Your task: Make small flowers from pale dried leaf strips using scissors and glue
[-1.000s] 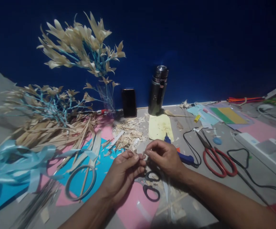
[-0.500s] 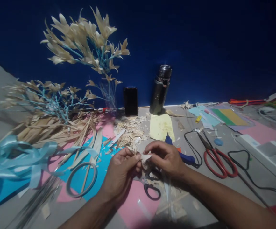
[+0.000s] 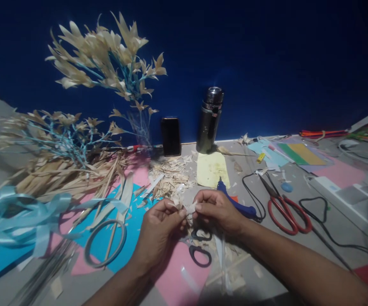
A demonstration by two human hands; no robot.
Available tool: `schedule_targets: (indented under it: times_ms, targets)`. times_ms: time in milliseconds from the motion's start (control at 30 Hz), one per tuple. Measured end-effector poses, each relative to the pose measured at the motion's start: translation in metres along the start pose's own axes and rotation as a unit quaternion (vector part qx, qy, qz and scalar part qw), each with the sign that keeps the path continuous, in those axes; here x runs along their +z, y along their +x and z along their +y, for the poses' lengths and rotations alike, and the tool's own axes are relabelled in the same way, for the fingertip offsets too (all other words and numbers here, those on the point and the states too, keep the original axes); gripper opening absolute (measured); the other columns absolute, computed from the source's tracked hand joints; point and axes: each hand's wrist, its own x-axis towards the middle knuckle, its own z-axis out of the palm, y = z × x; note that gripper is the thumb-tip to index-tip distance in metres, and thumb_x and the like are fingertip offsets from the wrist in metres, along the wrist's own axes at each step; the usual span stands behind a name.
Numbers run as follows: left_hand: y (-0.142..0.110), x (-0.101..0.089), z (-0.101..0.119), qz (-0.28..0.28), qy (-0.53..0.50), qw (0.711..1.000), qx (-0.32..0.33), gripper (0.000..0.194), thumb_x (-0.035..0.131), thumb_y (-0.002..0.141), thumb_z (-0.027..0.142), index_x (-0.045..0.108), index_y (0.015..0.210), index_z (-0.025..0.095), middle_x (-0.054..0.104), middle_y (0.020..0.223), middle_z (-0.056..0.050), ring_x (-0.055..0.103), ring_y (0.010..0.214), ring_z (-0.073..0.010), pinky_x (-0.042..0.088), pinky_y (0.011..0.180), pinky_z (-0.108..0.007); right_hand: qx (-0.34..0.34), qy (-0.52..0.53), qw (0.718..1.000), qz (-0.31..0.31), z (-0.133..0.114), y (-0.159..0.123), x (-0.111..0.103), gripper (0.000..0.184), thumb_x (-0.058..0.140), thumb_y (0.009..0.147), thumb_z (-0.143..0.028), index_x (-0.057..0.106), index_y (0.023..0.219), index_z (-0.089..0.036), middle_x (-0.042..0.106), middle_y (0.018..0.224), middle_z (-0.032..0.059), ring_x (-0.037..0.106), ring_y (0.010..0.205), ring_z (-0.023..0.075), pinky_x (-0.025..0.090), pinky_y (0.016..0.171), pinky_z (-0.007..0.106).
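Observation:
A small pale flower of dried husk (image 3: pixel 189 208) is pinched between both hands, low in the middle of the view. My left hand (image 3: pixel 160 227) grips one side of it with thumb and fingers. On the other side, my right hand (image 3: pixel 220 212) has a petal between thumb and forefinger. Black-handled scissors (image 3: pixel 200 257) lie just below the hands, their blades partly hidden. A blue glue gun (image 3: pixel 244 209) rests beyond my right wrist, its nozzle by a stained yellow sheet (image 3: pixel 212 170). Chopped husk bits (image 3: pixel 171 174) are scattered past my fingertips.
Husk flowers on blue stems (image 3: pixel 107 63) rise at the back left. A phone (image 3: pixel 171 137) and a dark flask (image 3: pixel 209 123) stand against the blue wall. Ribbon (image 3: pixel 15 225), a tape roll (image 3: pixel 88 250) and wires (image 3: pixel 46 272) lie left; red-handled scissors (image 3: pixel 288 214) and a power strip (image 3: pixel 346 204) lie right.
The view has shifted slightly, so the background sits a little further left. My right fingers have shifted on the flower and now pinch a petal closer in.

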Motion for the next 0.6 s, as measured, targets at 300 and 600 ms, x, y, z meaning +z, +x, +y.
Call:
schedule_targets:
  times_ms: [300, 600]
  targets:
    - [0.0004, -0.0012, 0.0000, -0.012, 0.012, 1.000, -0.012, 0.036, 0.091, 0.063, 0.025, 0.057, 0.069, 0.017, 0.068, 0.059, -0.001, 0.059, 0.053, -0.0113, 0.045, 0.053, -0.022, 0.002, -0.033, 0.999, 0.013, -0.0050, -0.0005, 0.0020, 0.030, 0.082, 0.071, -0.038, 0.062, 0.074, -0.015, 0.069, 0.063, 0.0018, 0.046, 0.046, 0.0070, 0.031, 0.046, 0.020]
    - [0.0013, -0.0051, -0.0055, -0.003, 0.011, 1.000, -0.007, 0.035, 0.089, 0.067, 0.022, 0.054, 0.071, 0.018, 0.067, 0.059, 0.001, 0.061, 0.054, -0.0129, 0.045, 0.055, -0.023, -0.002, -0.044, 0.999, 0.005, -0.0060, -0.0020, 0.0032, 0.024, 0.080, 0.071, -0.033, 0.064, 0.076, -0.015, 0.070, 0.064, 0.0009, 0.048, 0.047, 0.0076, 0.036, 0.048, 0.021]
